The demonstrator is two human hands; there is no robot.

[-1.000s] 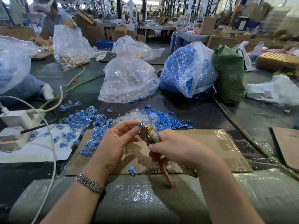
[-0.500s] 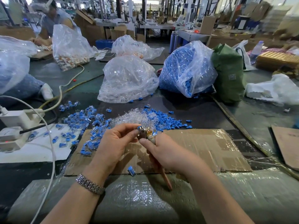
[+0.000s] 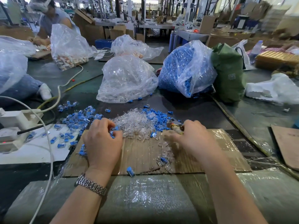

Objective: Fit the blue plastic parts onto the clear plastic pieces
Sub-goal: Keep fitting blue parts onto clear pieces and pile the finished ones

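Worktable seen from the head camera, places given relative to the cardboard sheet (image 3: 145,152), near to far. At its near edge I see one lone blue piece (image 3: 130,171); a little beyond, on the sheet, lie a few stray clear pieces with a blue one among them (image 3: 163,160).

My left hand (image 3: 103,141) rests over the sheet's left part, fingers curled, pinching a blue-and-clear piece (image 3: 115,128) at the fingertips; whether its blue part is fully seated I cannot tell. My right hand (image 3: 189,136), over the right part, is motion-blurred; it grips a small tool (image 3: 175,126) whose tip shows beyond the knuckles.

Along the sheet's far edge lies the heap of clear plastic pieces (image 3: 134,122), flanked on the right by loose blue plastic parts (image 3: 157,117). Left of the sheet is a scatter of blue-and-clear pieces (image 3: 76,117), apparently finished work.

Well beyond the sheet stand a bag of clear pieces (image 3: 126,80) and a bag of blue parts (image 3: 182,68).

I judge the step to be the changeover between units: one piece handled at the left, fresh stock being reached for. The next move calls for one clear piece and one blue part, aligned squarely and pressed home with the tool.
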